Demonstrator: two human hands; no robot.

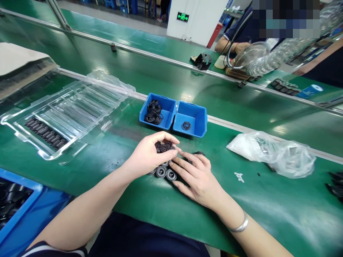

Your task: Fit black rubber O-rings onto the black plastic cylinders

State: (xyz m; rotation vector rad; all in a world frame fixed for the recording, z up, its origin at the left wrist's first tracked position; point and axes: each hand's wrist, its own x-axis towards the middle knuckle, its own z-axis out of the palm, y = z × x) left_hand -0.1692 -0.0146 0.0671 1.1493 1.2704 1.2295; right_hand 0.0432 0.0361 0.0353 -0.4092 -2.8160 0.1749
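My left hand (150, 153) is cupped around a handful of small black rings (163, 146) above the green table (134, 200). My right hand (195, 176) lies flat beside it, fingers spread over a cluster of small black round parts (164, 173) on the table, fingertips touching them. Just beyond my hands stand two blue bins: the left blue bin (167, 107) holds a pile of black rubber rings, the right blue bin (199, 117) holds only a few. A silver bracelet sits on my right wrist.
A clear plastic tray (80, 103) with a row of black parts lies at the left. A crumpled plastic bag (278, 153) is at the right. A blue crate (16, 207) of black parts stands at the lower left. Another person's hand (241, 47) works across the far conveyor rail.
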